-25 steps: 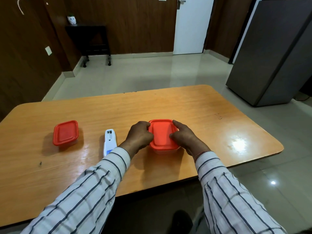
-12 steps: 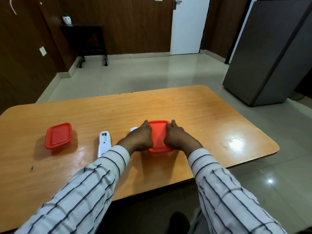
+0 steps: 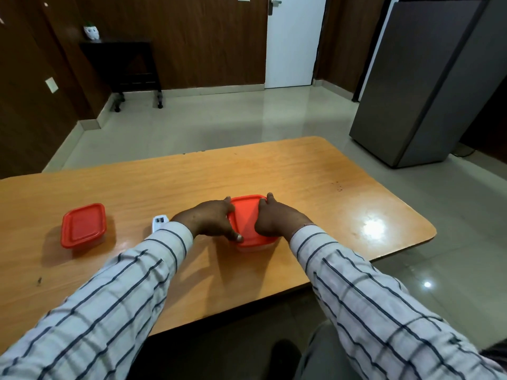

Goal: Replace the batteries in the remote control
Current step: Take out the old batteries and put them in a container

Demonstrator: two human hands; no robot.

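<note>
A small clear container with a red lid (image 3: 246, 219) sits on the wooden table (image 3: 301, 171) near its front middle. My left hand (image 3: 210, 220) grips its left side, thumb at the near corner. My right hand (image 3: 275, 218) presses on its right side with fingers over the lid. The white remote control (image 3: 159, 222) lies just left of my left wrist, back side up with the battery bay open; my left sleeve hides most of it. A second red-lidded container (image 3: 83, 225) stands shut further left.
The table's front edge runs close below my forearms, and its rounded right corner (image 3: 428, 231) is near. A grey refrigerator (image 3: 428, 86) stands at the right on the tiled floor. A dark side table (image 3: 123, 67) is against the back wall.
Both hands slid further over the red lid and closed in on the container. My left sleeve now covers most of the remote. The camera shifted slightly.
</note>
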